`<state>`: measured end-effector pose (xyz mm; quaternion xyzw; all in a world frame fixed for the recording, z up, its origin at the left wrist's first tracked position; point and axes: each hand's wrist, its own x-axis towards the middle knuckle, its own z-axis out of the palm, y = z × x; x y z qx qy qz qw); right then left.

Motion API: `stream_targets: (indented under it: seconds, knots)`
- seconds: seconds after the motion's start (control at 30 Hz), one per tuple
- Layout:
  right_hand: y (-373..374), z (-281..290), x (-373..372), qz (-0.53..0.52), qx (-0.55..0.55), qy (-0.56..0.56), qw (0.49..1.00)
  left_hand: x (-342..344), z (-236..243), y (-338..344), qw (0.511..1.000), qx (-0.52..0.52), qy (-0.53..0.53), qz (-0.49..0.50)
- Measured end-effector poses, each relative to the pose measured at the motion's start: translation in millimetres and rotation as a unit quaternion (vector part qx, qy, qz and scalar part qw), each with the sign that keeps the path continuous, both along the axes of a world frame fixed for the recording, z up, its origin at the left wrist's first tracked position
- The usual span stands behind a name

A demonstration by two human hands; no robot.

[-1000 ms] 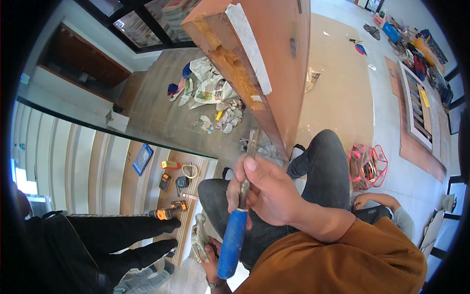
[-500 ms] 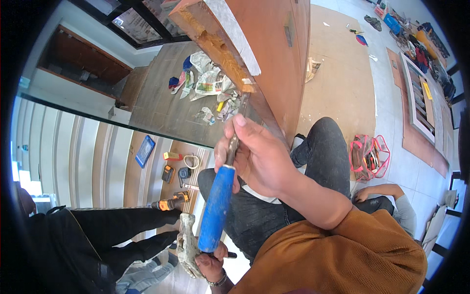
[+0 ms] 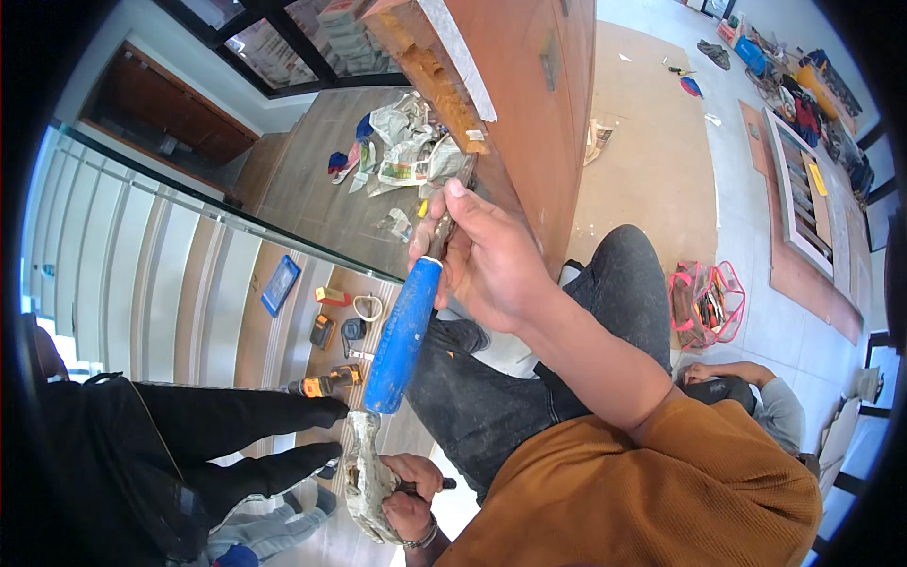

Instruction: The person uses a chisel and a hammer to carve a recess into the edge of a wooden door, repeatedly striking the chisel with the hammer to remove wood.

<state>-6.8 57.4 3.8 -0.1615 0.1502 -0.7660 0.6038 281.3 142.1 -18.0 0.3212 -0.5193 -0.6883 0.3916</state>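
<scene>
My right hand (image 3: pixel 487 260) is closed round the steel shank of a chisel, its thumb along the metal and palm side showing. The chisel's blue handle (image 3: pixel 403 335) slopes down and left, scuffed with pale marks. My left hand (image 3: pixel 411 491), a band on its wrist, grips the dark handle of a hammer; the hammer's head (image 3: pixel 364 482) is crusted off-white. The handle's butt appears close to that head; whether they touch I cannot tell. Beyond the right hand stands a brown wooden door (image 3: pixel 529 113), its raw orange edge (image 3: pixel 425 80) gouged. The blade's tip is hard to make out.
Crumpled newspaper (image 3: pixel 406 156) lies past a glass edge. On the steps are a drill (image 3: pixel 326 381), a tape measure (image 3: pixel 353 329) and a blue box (image 3: pixel 281 285). A pink-edged tool bag (image 3: pixel 704 304) sits right. Another person's dark-trousered legs (image 3: pixel 227 416) are at left.
The chisel has risen and shifted left, together with my right hand. Its handle no longer covers my left hand, and the hammer shows more fully.
</scene>
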Motion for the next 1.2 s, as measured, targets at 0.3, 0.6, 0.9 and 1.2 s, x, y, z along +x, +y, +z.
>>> stream_targets:
  seconds: [0.3, 0.6, 0.9, 1.2]
  knots:
    - [1, 3, -2, -0.007, -0.001, -0.007, 1.0, -7, -1, 10, 0.986, -0.162, -0.024, 0.023]
    - [3, 5, -2, -0.006, 0.021, -0.003, 1.0, -21, -2, -5, 0.987, -0.077, 0.073, -0.118]
    - [-1, 5, 2, -0.015, 0.018, -0.013, 1.0, -32, 3, 1, 0.984, -0.171, 0.049, -0.006]
    - [1, 3, -1, -0.008, 0.019, 0.0, 1.0, -35, -18, -4, 0.993, -0.109, -0.003, -0.032]
